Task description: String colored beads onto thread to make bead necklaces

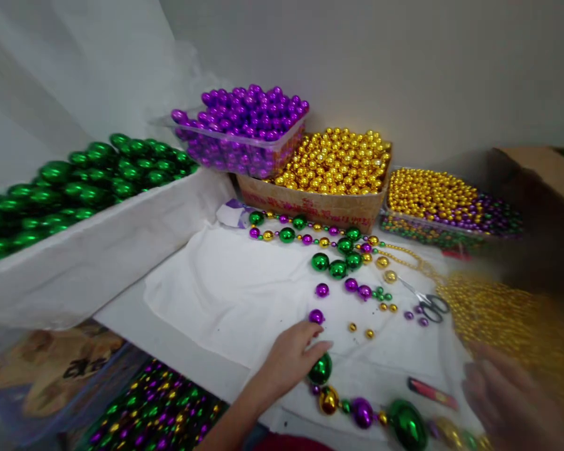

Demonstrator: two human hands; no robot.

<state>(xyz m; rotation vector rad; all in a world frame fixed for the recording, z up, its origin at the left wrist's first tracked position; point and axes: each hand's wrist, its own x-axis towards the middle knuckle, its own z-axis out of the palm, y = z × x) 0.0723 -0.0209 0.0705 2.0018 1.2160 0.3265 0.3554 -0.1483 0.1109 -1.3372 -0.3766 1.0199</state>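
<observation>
My left hand (294,354) is low over the white cloth (216,282), thumb and fingers apart. Just beyond its fingertips lies a loose purple bead (316,316); a large green bead (320,368) sits beside the thumb, at the near end of a bead strand (363,413). That strand runs toward the right in green, gold and purple. My right hand (502,394), smeared by motion, is by the heap of thin gold bead chain (498,313); whether it holds anything does not show. Loose purple beads (365,292), green beads (337,269) and small gold beads (369,334) lie ahead.
Scissors (430,304) and a red-and-black stick-like tool (432,393) lie on the right. A finished-looking strand (286,235) stretches along the back. Behind stand a purple-bead tub (282,150), a gold-bead carton (310,207) and a mixed-bead tub (432,233). A white foam wall (122,238) borders green beads.
</observation>
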